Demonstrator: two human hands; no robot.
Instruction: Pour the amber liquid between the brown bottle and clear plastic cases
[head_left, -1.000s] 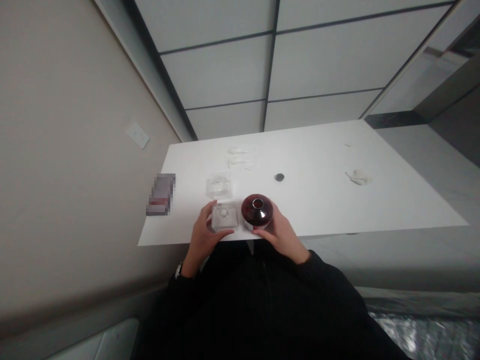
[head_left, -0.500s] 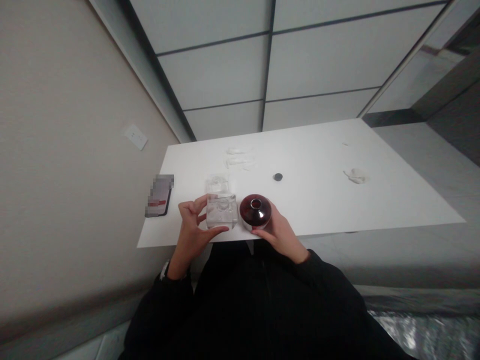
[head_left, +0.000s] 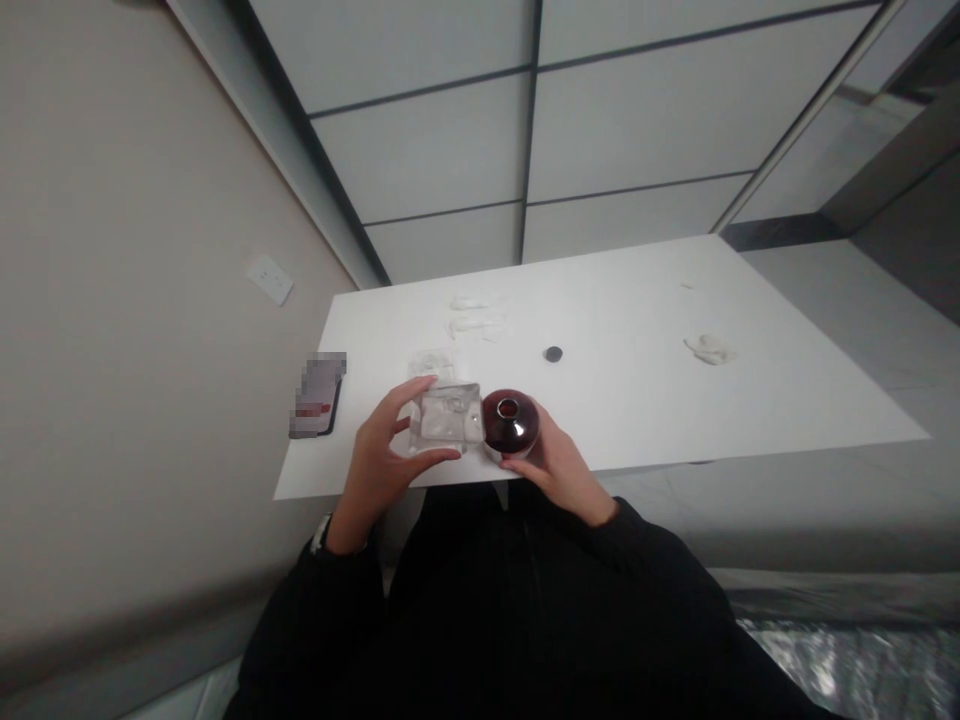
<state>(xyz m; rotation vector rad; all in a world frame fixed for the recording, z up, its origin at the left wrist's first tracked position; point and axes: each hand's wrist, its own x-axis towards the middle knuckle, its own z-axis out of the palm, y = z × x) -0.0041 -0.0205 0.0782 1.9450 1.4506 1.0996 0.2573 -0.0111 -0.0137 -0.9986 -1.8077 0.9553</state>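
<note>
My left hand (head_left: pixel 380 455) grips a clear, square glass-like container (head_left: pixel 447 418) by its near and far sides, thumb along the front. My right hand (head_left: pixel 561 462) is wrapped round the right side of a rounded, dark red glossy bottle (head_left: pixel 512 422) with a metal-ringed opening on top. The clear container tips toward the bottle, and its right edge meets or overlaps the bottle's left side. Whether the two touch I cannot tell. Just behind the container lies another clear piece (head_left: pixel 431 362), partly hidden.
On the white table (head_left: pixel 637 410) are a small dark disc (head_left: pixel 553 354), pale thin strips (head_left: pixel 478 325) that look like wrappers, and a crumpled whitish piece (head_left: pixel 711 349) at the right. A phone (head_left: pixel 318 395) lies at the left edge, by the wall with a socket (head_left: pixel 270 280).
My left hand has tilted the clear container and brought its right edge over to the red bottle, closing the gap between them. My right hand and the bottle have barely moved.
</note>
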